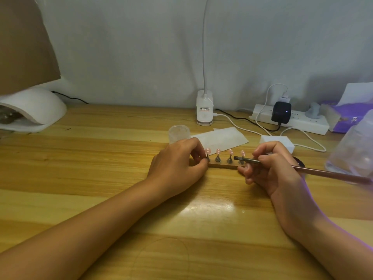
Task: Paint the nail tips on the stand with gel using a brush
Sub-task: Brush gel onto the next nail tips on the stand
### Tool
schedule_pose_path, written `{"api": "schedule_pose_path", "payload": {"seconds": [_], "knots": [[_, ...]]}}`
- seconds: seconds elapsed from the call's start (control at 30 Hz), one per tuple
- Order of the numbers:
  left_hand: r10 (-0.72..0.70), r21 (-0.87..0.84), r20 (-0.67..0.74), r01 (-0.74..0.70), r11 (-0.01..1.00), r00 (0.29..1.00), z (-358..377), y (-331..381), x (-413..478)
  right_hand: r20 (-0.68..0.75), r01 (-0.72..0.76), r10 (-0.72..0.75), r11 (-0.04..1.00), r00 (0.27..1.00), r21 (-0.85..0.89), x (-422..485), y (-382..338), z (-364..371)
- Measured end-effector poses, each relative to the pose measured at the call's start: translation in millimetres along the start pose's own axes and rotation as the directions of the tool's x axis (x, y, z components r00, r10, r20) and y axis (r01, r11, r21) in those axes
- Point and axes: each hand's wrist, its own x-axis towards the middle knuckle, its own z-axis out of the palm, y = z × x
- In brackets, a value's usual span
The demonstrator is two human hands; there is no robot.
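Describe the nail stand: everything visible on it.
The nail stand is a low wooden-looking bar lying flat on the table, between the two hands. Four small dark metal pegs stand upright on it in a row, each topped with a pink nail tip with pale marks. The left hand pinches the leftmost peg and covers the bar's left end; the right hand hides its right end. The brush head hovers near the rightmost peg; contact cannot be judged.

stand (223,166) on table (101,158) | cup (179,133) behind-left | power strip (290,119) behind-right
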Motion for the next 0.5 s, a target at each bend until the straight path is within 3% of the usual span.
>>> {"api": "schedule_pose_path", "payload": {"seconds": [0.27, 0.5], "knots": [[0.031, -0.045, 0.006, -0.031, 0.999, 1.000, -0.7, -1.5, 1.1, 0.069, -0.020, 0.019, 1.000, 0.997, 0.018, 1.1, -0.3, -2.6], [0.132, 0.029, -0.030, -0.131, 0.991, 0.991, -1.8, 4.5, -3.5, 0.130, -0.018, 0.023, 0.999, 0.991, -0.046, 1.6, -0.4, -2.0]]}}
